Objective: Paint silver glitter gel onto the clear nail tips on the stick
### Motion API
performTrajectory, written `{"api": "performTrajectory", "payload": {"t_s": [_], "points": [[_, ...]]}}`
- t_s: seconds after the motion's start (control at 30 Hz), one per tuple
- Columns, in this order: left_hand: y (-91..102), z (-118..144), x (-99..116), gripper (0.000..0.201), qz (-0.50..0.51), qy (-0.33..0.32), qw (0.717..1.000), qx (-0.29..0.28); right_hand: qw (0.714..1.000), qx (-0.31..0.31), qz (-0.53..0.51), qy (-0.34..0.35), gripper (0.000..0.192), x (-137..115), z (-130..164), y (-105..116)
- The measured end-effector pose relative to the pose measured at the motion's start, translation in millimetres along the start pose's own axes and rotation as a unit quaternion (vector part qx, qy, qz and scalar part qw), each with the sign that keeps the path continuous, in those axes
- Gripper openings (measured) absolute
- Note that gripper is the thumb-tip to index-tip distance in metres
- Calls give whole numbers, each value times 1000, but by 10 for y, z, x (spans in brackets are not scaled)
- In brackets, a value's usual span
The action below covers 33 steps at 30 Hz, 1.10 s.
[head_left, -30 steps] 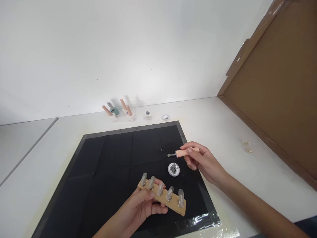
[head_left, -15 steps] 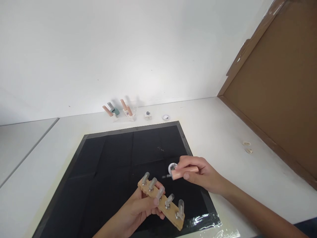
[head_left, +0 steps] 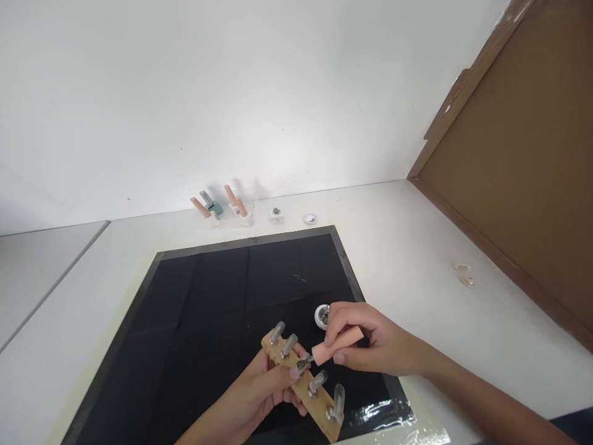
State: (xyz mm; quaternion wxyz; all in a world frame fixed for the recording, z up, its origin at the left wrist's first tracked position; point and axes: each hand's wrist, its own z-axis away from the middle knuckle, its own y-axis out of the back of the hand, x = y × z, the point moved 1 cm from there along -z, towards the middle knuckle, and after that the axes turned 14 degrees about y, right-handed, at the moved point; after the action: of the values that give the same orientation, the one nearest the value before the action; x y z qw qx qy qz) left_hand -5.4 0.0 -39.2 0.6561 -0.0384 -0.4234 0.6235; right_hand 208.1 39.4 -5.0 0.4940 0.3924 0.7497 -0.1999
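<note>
My left hand (head_left: pixel 269 386) is closed around a wooden nail tip stand (head_left: pixel 319 409), which slants down to the right over the black mat. Several clear false nails (head_left: pixel 339 400) stand up from it on small metal mounts. My right hand (head_left: pixel 365 340) pinches the peach cap of a nail polish brush (head_left: pixel 337 346). Its dark bristles lie at the middle false nail, beside my left thumb, and seem to touch it. Just beyond my right fingers is a small round white pot (head_left: pixel 321 316) with dark, shiny bits inside, partly covered by the hand.
A taped black mat (head_left: pixel 208 309) covers part of the white table. At the back stand several polish bottles (head_left: pixel 241 209), an uncapped bottle (head_left: pixel 277 214) and a small white lid (head_left: pixel 310 219). Two small beige pieces (head_left: pixel 467 282) lie at right, near a cardboard panel (head_left: pixel 519 173).
My right hand has moved down and left, bringing the brush from above the mat to the middle false nail. The white pot shows more fully. My left hand has barely moved.
</note>
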Motion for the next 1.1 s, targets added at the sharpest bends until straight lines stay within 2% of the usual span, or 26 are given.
{"api": "performTrajectory", "payload": {"t_s": [0.3, 0.47, 0.6, 0.73, 0.97, 1.1], "points": [[-14, -15, 32, 31, -5, 11, 1000, 10, 999, 19, 29, -12, 30, -20, -34, 1], [-37, -7, 26, 34, -7, 11, 1000, 15, 999, 48, -11, 2, 20, 9, -1, 28], [-33, -4, 11, 33, -15, 15, 1000, 13, 997, 33, -64, 8, 17, 20, 6, 6], [-18, -21, 8, 29, -20, 15, 1000, 12, 999, 17, -38, -14, 17, 1, -13, -35], [-32, -68, -3, 25, -37, 18, 999, 16, 998, 29, 34, -35, 26, -2, -8, -32], [-49, -53, 10, 20, -45, 14, 999, 10, 998, 57, 11, -33, 18, 19, 10, -1]]}}
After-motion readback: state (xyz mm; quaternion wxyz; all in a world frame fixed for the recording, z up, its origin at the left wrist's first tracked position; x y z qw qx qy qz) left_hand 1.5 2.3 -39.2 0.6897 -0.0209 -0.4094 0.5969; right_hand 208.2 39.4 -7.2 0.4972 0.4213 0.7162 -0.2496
